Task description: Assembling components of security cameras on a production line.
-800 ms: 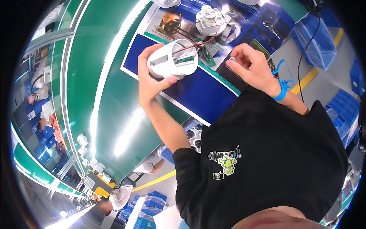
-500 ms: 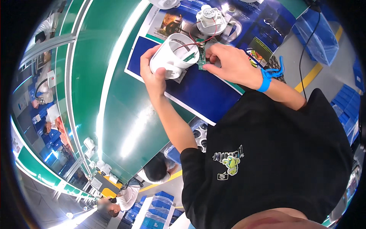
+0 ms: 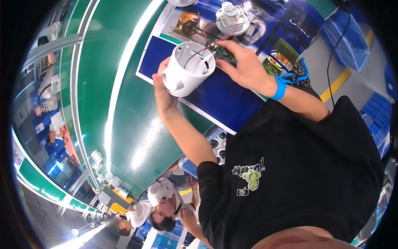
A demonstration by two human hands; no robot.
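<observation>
My left hand (image 3: pixel 165 93) is wrapped round a white plastic cylindrical housing (image 3: pixel 182 81), its open end facing up and away and a round boss on its side. At the rim, my right hand (image 3: pixel 252 71) pinches a green circuit board (image 3: pixel 226 55) between thumb and fingers. The board is outside the housing, tilted beside the opening. Thin red and dark wires (image 3: pixel 206 34) run between the board, the housing's inside and a white round part with a motor-like top (image 3: pixel 231 20), which rests farther off on the printed sheet.
A glossy printed sheet (image 3: pixel 236 103) covers part of the green worktable (image 3: pixel 137 120). Another white part (image 3: pixel 181 2) lies at the far edge. To the right are a plastic-lined blue bin (image 3: pixel 344 41) and a hanging black cable (image 3: pixel 328 79). Co-workers (image 3: pixel 166 207) sit at lower left.
The housing has turned more upright and moved slightly nearer me. My right hand has tilted the board from upright to slanting at the rim. A co-worker at lower left has come into fuller view.
</observation>
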